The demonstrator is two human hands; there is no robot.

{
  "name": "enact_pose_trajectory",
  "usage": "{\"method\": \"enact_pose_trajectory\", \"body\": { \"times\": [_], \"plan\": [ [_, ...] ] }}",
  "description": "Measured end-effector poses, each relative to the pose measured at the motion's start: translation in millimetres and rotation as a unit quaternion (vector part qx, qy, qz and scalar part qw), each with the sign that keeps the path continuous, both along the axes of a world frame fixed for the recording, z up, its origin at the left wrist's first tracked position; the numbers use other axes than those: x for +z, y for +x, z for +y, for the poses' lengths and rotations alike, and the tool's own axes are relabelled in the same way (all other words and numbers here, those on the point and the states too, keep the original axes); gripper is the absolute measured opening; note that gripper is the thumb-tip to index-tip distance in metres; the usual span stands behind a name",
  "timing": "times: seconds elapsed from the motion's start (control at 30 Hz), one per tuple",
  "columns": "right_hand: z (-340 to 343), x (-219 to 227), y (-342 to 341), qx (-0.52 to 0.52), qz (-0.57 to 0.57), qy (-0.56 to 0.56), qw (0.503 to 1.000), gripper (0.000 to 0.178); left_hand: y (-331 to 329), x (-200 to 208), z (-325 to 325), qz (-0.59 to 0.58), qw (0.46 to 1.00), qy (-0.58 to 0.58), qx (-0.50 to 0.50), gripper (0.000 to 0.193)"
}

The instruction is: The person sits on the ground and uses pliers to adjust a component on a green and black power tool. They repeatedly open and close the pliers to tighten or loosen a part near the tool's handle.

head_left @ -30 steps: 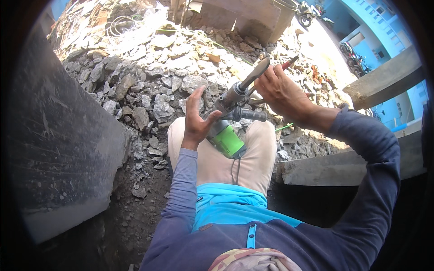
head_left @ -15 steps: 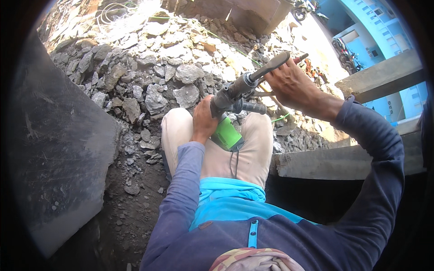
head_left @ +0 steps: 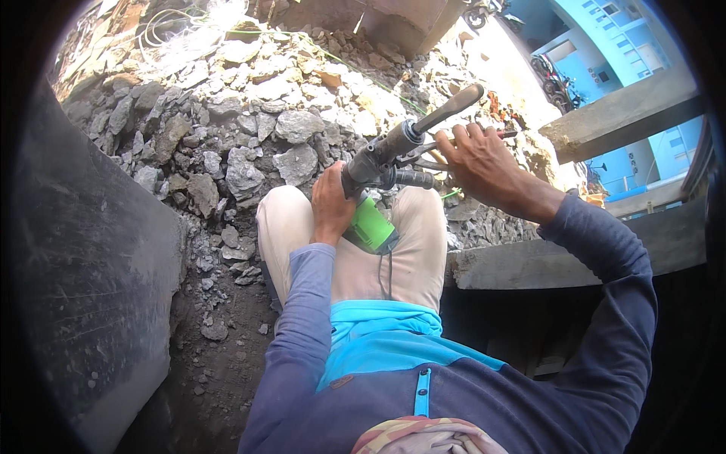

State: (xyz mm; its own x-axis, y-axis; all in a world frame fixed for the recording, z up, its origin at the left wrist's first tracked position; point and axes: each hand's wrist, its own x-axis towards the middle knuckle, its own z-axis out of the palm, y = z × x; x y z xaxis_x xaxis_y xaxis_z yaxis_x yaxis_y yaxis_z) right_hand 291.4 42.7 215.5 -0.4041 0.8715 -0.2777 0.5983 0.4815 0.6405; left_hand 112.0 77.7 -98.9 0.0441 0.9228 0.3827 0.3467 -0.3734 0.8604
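Observation:
A demolition hammer with a green housing (head_left: 372,225) and a dark front barrel rests between my knees, tilted up to the right. From its nose a flat chisel bit (head_left: 451,107) sticks out. My left hand (head_left: 333,204) is closed around the barrel's left side. Beside the nose, below the chisel, my right hand (head_left: 488,166) is closed on a metal tool with two arms, like pliers (head_left: 429,157), whose far end meets the hammer. A red-tipped end (head_left: 507,134) shows past my right fingers. The hammer's black side handle (head_left: 414,179) points right, under that hand.
Broken concrete rubble (head_left: 246,174) spreads ahead. A large dark slab (head_left: 106,257) stands on my left. Concrete beams (head_left: 544,265) lie at my right, over a dark gap. Loose wire (head_left: 162,34), parked motorcycles (head_left: 556,83) and a blue building (head_left: 612,38) are farther off.
My right hand has moved down, away from the chisel bit, so more of the bit and the two-armed tool shows. My left hand keeps its hold. The whole view has shifted slightly.

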Motion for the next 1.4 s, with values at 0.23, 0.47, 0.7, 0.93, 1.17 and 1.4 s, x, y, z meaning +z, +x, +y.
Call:
{"method": "enact_pose_trajectory", "body": {
  "times": [0.23,0.47,0.7,0.93,1.17,1.4],
  "plan": [
    [9.3,4.0,0.6,0.0,-0.034,0.011,0.999,0.066,-6.1,-11.5,4.0,-0.05,0.998,-0.014,-0.044,0.095],
    [14.8,16.0,14.2,-0.122,0.051,-0.047,0.99,0.049,-20.6,-15.5,-11.3,-0.017,0.989,-0.017,-0.143,0.133],
    [19.1,16.6,47.8,-0.437,0.268,-0.331,0.793,0.039,-4.1,-15.5,-14.3,-0.03,0.997,-0.011,-0.076,0.123],
    [-54.5,-22.0,85.8,-0.499,0.642,-0.389,0.434,0.054,16.3,-13.1,-17.4,-0.053,0.998,0.023,-0.014,0.107],
    [-95.6,-92.6,82.7,-0.519,0.721,-0.236,0.394,0.043,25.3,21.3,-41.0,0.047,0.994,-0.059,0.079,0.108],
    [-42.2,-183.2,64.5,-0.419,0.659,0.039,0.623,0.045,17.2,42.7,-37.8,0.046,0.995,-0.073,0.057,0.109]
  ]
}}
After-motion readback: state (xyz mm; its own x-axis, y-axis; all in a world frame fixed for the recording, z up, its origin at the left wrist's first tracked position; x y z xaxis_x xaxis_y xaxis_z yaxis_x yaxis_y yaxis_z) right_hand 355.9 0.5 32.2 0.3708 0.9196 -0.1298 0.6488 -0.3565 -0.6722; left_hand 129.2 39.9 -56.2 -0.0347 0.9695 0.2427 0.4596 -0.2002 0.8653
